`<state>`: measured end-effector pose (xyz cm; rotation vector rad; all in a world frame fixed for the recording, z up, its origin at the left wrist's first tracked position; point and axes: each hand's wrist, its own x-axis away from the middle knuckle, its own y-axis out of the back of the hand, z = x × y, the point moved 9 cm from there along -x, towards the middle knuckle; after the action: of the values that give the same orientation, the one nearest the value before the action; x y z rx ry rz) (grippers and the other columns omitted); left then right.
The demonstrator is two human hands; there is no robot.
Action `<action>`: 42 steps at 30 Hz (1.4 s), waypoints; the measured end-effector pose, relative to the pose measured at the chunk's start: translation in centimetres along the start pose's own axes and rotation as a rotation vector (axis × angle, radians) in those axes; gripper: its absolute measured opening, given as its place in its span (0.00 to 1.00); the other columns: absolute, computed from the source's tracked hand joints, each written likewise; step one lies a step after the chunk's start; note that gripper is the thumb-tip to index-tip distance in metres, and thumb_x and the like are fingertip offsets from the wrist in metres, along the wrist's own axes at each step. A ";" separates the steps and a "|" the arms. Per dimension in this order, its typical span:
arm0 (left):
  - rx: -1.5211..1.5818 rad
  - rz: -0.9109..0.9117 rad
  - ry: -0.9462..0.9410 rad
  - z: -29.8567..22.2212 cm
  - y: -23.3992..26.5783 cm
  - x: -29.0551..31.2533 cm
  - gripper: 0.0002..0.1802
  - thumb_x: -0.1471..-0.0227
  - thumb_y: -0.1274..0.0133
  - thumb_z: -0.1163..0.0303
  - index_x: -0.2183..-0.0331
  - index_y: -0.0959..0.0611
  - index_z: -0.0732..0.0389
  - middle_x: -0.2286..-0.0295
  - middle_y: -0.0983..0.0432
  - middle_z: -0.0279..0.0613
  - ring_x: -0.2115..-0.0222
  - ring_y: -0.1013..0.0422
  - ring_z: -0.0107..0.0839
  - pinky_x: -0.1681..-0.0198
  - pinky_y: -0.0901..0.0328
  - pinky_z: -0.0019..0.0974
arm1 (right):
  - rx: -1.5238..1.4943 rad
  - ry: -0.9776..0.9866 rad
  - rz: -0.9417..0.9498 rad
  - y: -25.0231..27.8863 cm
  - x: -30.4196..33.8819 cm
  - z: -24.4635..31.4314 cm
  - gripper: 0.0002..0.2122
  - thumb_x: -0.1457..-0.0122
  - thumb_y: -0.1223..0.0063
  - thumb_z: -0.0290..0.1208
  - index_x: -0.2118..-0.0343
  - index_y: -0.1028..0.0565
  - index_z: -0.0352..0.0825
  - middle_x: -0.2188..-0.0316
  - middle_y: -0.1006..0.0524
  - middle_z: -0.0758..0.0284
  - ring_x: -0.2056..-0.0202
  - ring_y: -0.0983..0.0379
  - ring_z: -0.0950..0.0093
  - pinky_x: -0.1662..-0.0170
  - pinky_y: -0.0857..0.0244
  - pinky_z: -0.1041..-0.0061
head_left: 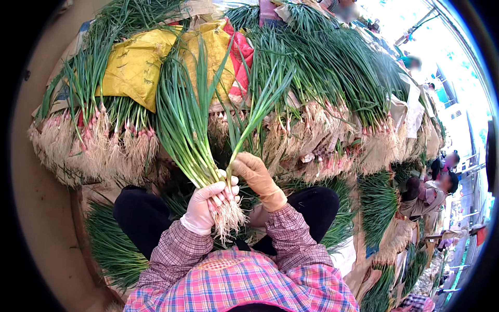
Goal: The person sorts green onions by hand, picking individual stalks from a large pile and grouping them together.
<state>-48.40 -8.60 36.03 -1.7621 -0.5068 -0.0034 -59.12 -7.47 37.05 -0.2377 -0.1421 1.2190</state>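
Here, left heap (pixel 93 130): green-leaved plants are laid with pale, stringy roots turned toward the person.
Yellow sack (pixel 138 65): it is spread over some of the stalks, their roots left showing.
Bunch of green stalks (pixel 187 114): it is held up between the knees, leaves fanned away.
Left hand (pixel 201 208): gloved in white; the bunch is grasped just above its roots.
Right hand (pixel 258 179): gloved in tan; a separate stalk (pixel 254 117) is pinched low, beside the bunch.
Right heap (pixel 332 67): more plants are laid in overlapping rows.
Co-worker (pixel 422 200): seen near the right rim.
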 end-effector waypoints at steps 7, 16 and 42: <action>0.092 0.205 -0.149 -1.0 -2.4 0.5 0.15 0.55 0.49 0.73 0.61 0.29 0.57 0.71 0.31 0.41 0.73 0.35 0.30 0.68 0.35 0.35 | -0.728 -0.067 -0.335 -1.9 0.4 -0.3 0.10 0.40 0.53 0.36 0.76 0.30 0.39 0.81 0.31 0.76 0.82 0.39 0.84 0.79 0.46 0.88; 0.122 0.561 -0.394 -6.4 -4.0 3.1 0.18 0.54 0.49 0.73 0.58 0.29 0.60 0.75 0.32 0.34 0.75 0.35 0.24 0.73 0.39 0.31 | 0.984 0.102 -0.340 6.5 0.0 3.5 0.14 0.43 0.50 0.42 0.63 0.25 0.35 0.79 0.26 0.65 0.78 0.30 0.72 0.73 0.34 0.75; -0.005 0.116 -0.152 -1.4 -1.7 -0.4 0.19 0.59 0.46 0.77 0.60 0.28 0.63 0.75 0.33 0.36 0.73 0.35 0.30 0.61 0.39 0.35 | 0.236 -0.214 -0.537 11.7 -0.8 7.0 0.08 0.45 0.47 0.29 0.66 0.26 0.30 0.75 0.25 0.69 0.76 0.29 0.79 0.71 0.32 0.79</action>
<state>-48.92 -9.78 37.91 -1.8031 -0.5139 0.2126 -71.70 -3.71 40.79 0.1344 -0.2289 0.7140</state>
